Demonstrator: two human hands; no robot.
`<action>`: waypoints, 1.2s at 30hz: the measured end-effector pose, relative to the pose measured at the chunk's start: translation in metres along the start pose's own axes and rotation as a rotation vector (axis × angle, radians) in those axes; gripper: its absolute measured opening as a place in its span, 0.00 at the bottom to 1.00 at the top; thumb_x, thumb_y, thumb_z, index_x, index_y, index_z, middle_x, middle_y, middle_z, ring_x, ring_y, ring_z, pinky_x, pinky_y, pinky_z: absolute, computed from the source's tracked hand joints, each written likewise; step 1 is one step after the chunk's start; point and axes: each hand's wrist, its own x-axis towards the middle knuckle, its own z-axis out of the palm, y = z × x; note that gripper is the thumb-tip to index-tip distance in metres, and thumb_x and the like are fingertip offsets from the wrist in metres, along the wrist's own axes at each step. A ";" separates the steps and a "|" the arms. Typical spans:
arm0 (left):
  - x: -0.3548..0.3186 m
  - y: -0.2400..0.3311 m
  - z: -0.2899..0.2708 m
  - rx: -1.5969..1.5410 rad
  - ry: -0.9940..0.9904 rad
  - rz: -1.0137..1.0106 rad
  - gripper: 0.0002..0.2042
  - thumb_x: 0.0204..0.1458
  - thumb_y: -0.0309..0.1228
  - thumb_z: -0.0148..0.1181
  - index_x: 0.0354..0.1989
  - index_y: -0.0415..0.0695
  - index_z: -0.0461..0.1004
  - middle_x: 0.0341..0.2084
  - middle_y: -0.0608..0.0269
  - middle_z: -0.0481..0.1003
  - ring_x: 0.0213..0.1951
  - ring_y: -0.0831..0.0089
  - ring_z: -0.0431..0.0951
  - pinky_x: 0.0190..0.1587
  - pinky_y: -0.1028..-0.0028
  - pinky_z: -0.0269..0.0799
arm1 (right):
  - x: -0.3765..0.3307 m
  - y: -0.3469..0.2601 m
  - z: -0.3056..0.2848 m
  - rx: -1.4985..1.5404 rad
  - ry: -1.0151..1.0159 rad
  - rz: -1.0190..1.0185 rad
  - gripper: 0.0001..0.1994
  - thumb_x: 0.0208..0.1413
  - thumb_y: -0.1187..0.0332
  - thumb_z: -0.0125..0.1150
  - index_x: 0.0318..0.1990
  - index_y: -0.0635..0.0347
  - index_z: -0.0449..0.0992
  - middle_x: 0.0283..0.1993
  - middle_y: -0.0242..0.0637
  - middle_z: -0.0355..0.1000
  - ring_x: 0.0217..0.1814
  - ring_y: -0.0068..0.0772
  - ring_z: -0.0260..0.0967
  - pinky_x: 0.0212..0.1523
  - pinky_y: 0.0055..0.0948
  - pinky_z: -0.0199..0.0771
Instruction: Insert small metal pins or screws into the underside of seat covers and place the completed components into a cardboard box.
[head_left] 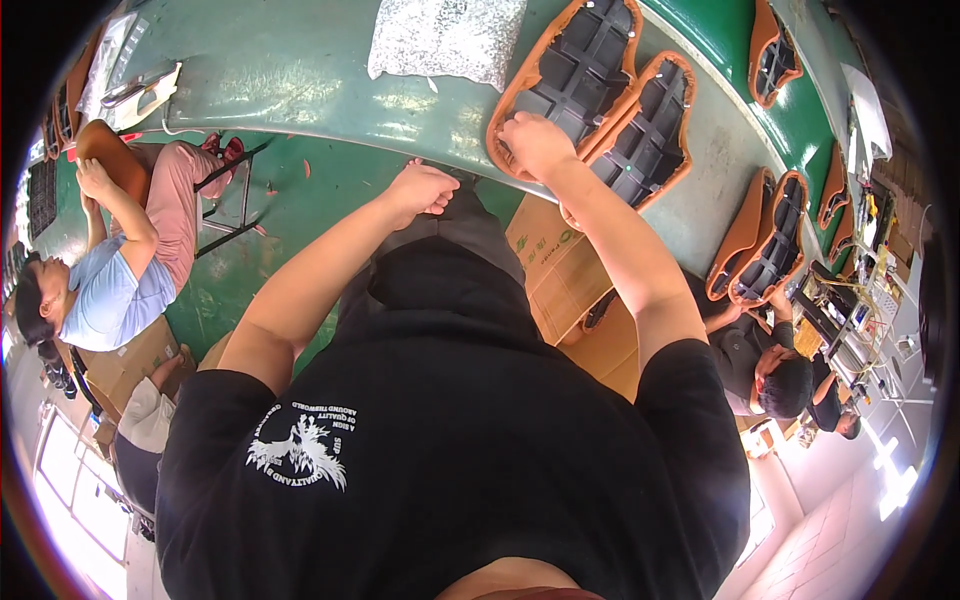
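Note:
My right hand (535, 143) is closed on the near-left rim of a brown upholstered panel (580, 85), which lies with its black ribbed plastic back up at the table edge. Its brown cover is folded over the rim all round. My fingertips are partly hidden against that rim. Right beside it lies a second, similar panel (655, 130), its ribbed back also up. My left hand (425, 192) hangs in front of the table edge, above my lap, with its fingers curled together. Whether anything small is inside it is hidden.
A silvery-white plastic bag (445, 40) lies on the green table (290, 75). Open cardboard boxes (550, 265) stand below, to my right. More brown panels (765, 240) rest farther right, near another person (760, 360). At left, a seated person (120, 290) holds a brown piece (115, 160).

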 end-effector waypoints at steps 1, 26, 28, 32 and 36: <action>0.001 0.000 0.001 0.007 -0.008 0.007 0.09 0.57 0.32 0.63 0.39 0.38 0.80 0.30 0.64 0.76 0.30 0.76 0.75 0.33 0.73 0.76 | 0.002 -0.003 0.001 -0.019 -0.010 0.049 0.07 0.53 0.70 0.59 0.38 0.59 0.78 0.43 0.42 0.75 0.50 0.45 0.76 0.48 0.39 0.79; 0.000 -0.002 0.011 0.030 0.010 0.000 0.08 0.57 0.32 0.63 0.38 0.40 0.79 0.30 0.65 0.75 0.30 0.76 0.74 0.33 0.73 0.76 | 0.006 -0.019 -0.016 0.038 -0.155 0.203 0.19 0.69 0.61 0.45 0.36 0.59 0.83 0.40 0.46 0.79 0.44 0.49 0.79 0.47 0.45 0.80; -0.001 -0.004 0.011 0.016 0.027 -0.004 0.08 0.57 0.33 0.63 0.37 0.40 0.78 0.29 0.65 0.75 0.30 0.76 0.74 0.33 0.73 0.75 | 0.000 -0.020 -0.020 0.049 -0.150 0.270 0.17 0.67 0.63 0.46 0.38 0.60 0.82 0.43 0.47 0.79 0.47 0.50 0.79 0.48 0.44 0.79; 0.003 -0.005 0.005 0.008 0.027 -0.007 0.08 0.57 0.32 0.64 0.35 0.40 0.78 0.30 0.65 0.75 0.30 0.76 0.74 0.33 0.73 0.75 | -0.023 -0.012 -0.006 0.049 0.091 0.133 0.14 0.63 0.64 0.50 0.40 0.62 0.81 0.45 0.47 0.78 0.49 0.49 0.78 0.49 0.45 0.79; 0.000 -0.006 0.001 0.015 0.017 -0.002 0.07 0.57 0.32 0.64 0.34 0.41 0.78 0.28 0.66 0.74 0.29 0.77 0.74 0.31 0.74 0.74 | -0.037 -0.002 0.000 0.069 -0.104 0.252 0.12 0.56 0.68 0.56 0.46 0.62 0.77 0.47 0.50 0.77 0.49 0.52 0.78 0.49 0.46 0.78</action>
